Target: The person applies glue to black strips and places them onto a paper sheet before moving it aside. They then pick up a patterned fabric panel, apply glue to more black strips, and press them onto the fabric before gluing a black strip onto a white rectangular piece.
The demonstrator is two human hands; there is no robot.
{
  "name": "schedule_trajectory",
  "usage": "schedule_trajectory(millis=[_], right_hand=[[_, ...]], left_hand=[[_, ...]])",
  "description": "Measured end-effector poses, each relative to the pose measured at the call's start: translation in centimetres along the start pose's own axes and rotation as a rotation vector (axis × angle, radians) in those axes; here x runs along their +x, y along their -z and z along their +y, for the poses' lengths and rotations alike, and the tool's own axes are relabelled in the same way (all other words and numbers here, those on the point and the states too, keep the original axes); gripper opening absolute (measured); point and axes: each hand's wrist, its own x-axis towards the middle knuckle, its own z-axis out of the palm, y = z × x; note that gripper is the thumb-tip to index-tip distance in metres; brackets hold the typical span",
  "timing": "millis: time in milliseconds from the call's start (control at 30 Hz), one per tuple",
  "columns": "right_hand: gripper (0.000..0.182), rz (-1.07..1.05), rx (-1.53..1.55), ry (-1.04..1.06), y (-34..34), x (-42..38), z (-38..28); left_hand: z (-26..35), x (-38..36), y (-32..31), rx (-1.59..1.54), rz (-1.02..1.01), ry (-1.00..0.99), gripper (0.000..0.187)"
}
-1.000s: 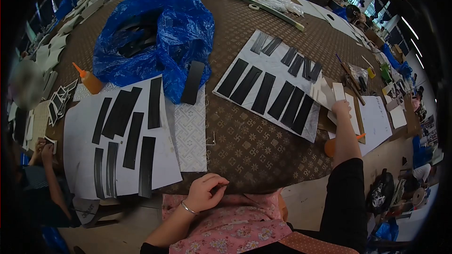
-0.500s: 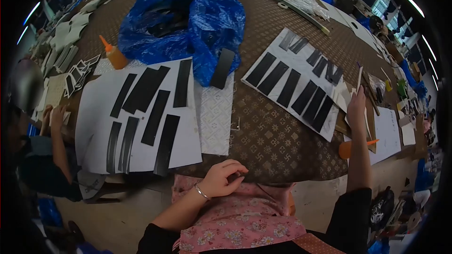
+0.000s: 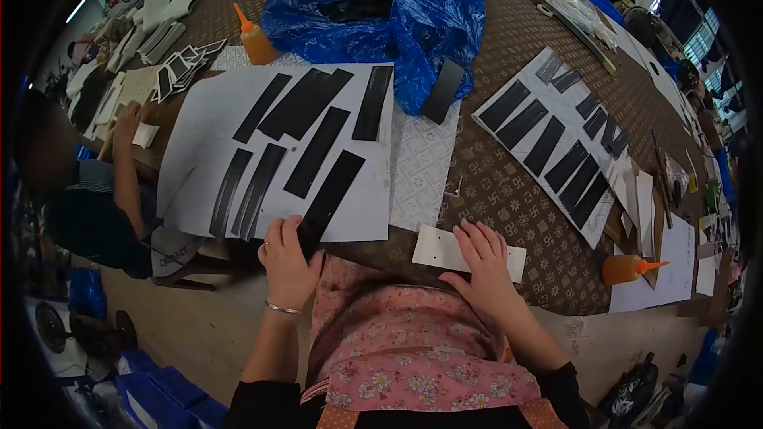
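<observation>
My left hand (image 3: pixel 289 260) is closed at the near end of a black strip (image 3: pixel 332 199), fingers on one side and thumb on the other. That strip overlaps the front edge of a white sheet (image 3: pixel 181 191). Several other black strips lie on the sheet, among them a wide black piece (image 3: pixel 305 103). In front of me, at the table's edge, my right hand (image 3: pixel 486 267) spans a flat white strip (image 3: pixel 433 248) with small dark holes. Its fingers cross the far edge and its thumb is at the near one.
A blue plastic bag (image 3: pixel 358 32) sits at the back, beside an orange-tipped glue bottle (image 3: pixel 256 41). To the right are a white board (image 3: pixel 509 141) with several black strips and a tipped orange bottle (image 3: pixel 621 268). Another person's hand (image 3: pixel 127 121) is at the left.
My right hand has come from the right side to the front with a white strip, now on the table. My left hand has moved left onto a black strip. The view has shifted.
</observation>
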Motion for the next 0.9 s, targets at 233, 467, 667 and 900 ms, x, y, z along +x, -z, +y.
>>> schedule_trajectory(millis=[233,467,667,900], right_hand=[[0.051,0.045,0.669,-0.078,-1.2,-0.3,-1.1],[0.048,0.172,1.596,-0.198,-2.3,-0.5,-3.2],[0.038,0.396,0.868,-0.141,2.2,-2.2,1.4],[0.030,-0.029,0.242,-0.020,2.8,-2.2,4.0]], left_hand=[[0.2,0.1,0.5,-0.579,-0.094,0.097,0.062],[9.1,-1.7,-1.6,-1.265,-0.553,-0.195,0.064],[9.1,1.0,-4.4,-0.896,-0.334,-0.510,0.050],[8.6,1.0,-6.7,-0.745,-0.247,-0.546,0.046]])
